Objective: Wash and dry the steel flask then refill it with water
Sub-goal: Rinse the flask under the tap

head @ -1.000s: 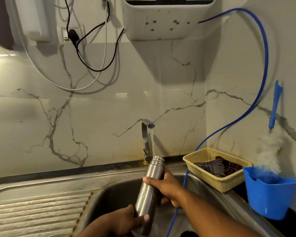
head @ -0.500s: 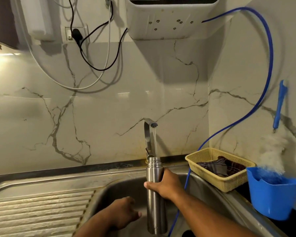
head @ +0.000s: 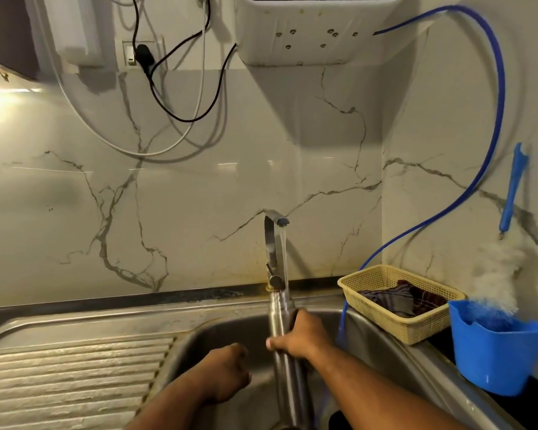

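The steel flask (head: 288,389) stands upright in the lower centre of the frame, inside the sink (head: 199,336), with its mouth just under the tap (head: 274,240). A stream of water falls from the tap onto the mouth. The right hand (head: 303,336) grips the flask around its upper part, fingers wrapped close together. The left hand (head: 227,373) is just to the left of the flask, apart from it, fingers loosely curled and holding nothing. At the right a yellow basket (head: 385,318) holds a dark cloth (head: 395,297).

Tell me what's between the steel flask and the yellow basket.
Head view: the right hand gripping the steel flask, then a thin blue hose dropping into the sink.
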A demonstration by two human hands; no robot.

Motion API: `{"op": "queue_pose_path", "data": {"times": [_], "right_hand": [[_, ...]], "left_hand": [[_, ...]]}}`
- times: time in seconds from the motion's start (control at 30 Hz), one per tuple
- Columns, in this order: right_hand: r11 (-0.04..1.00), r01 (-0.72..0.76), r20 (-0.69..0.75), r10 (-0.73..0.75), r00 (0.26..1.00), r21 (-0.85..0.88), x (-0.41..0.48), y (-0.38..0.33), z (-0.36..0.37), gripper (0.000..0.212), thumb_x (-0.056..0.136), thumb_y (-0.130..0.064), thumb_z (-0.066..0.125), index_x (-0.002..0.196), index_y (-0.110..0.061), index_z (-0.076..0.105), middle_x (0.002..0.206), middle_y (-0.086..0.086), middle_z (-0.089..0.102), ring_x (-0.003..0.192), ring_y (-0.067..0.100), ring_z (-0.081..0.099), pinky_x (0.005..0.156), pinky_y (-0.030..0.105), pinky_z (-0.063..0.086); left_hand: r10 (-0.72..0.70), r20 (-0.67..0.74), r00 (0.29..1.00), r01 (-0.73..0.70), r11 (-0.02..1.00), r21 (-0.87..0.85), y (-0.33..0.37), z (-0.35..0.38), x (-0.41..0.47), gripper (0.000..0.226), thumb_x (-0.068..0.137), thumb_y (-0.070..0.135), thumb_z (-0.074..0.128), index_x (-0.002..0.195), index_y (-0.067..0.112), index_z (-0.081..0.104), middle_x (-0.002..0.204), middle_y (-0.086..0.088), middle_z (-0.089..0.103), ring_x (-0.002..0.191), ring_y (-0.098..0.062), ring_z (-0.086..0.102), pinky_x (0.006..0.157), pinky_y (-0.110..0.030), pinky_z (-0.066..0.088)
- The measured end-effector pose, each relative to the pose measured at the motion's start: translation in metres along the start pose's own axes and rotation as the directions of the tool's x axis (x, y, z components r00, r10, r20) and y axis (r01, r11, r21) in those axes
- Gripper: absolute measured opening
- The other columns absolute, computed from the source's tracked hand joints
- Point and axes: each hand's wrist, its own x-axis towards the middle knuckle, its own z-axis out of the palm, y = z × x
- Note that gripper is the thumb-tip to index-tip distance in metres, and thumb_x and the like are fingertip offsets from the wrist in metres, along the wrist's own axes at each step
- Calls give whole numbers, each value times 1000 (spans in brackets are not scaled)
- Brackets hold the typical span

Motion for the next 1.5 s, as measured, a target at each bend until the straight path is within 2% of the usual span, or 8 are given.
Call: {"op": "queue_pose_path", "data": {"times": [0.33,0.53,0.67,0.8,1.07,1.23,1.37,1.5], "right_hand": [[997,-67,16,67,998,-36,-4,1,0,60,71,-36,91,118,-22,56,120,2,67,99,18,67,84,35,60],[771,69,-3,-86,996,632,-17,-25,-26,60,71,-25,92,118,-30,55,117,-1,67,103,20,66,78,52,63],[419,-79,136,-108,985,904,-20,-29,-30,55,79,-31,82,126,-19,56,126,16,64,110,34,66,77,60,61],[255,-225,208,91,974,940,-8,-14,-34,53,92,-59,62,124,-17,54,120,24,62,106,42,66,72,54,61],[738,-552,584,266,767,389,-10,12,-19,42,105,-33,48,118,4,62,109,29,72,88,34,75,74,38,63],[878,-443,675,214,706,184,-15,3,-4,37,108,-29,38,116,-4,64,114,25,72,103,38,73,94,52,58],[958,-211,619,48,784,194,-20,-10,-11,23,102,-14,52,119,-14,67,115,16,73,103,31,74,95,53,58],[967,75,557,-202,805,243,-31,-31,-22,63,85,-11,79,139,-25,51,127,1,66,110,20,68,94,38,58]], "left_hand": [[-31,51,998,34,998,-51,-4,-4,-2,77,84,38,76,151,22,43,133,1,63,120,-13,61,106,-29,48],[35,-8,999,-36,953,-301,-13,-26,-23,104,64,69,84,148,28,39,133,6,59,114,-10,61,97,-19,47],[65,-99,993,-118,519,-847,-14,-39,-34,108,39,49,102,130,19,52,120,-18,68,97,-33,74,89,-57,59],[52,-279,959,-283,271,-920,-6,-56,-40,109,38,48,103,131,19,54,133,-22,59,111,-37,69,85,-51,60],[239,-640,730,-636,579,-509,29,-68,-57,66,79,47,79,137,49,48,139,11,48,119,-18,56,92,-43,58],[282,-696,660,-605,750,-270,43,-61,-58,78,75,58,74,144,42,42,133,17,50,110,-1,53,82,-12,40],[296,-703,647,-593,775,-219,42,-60,-56,74,80,50,78,144,43,42,136,13,52,117,-7,50,86,-16,42],[326,-770,549,-667,725,-169,47,-68,-66,76,77,47,81,143,40,45,137,11,51,118,-6,53,94,-39,56]]}}
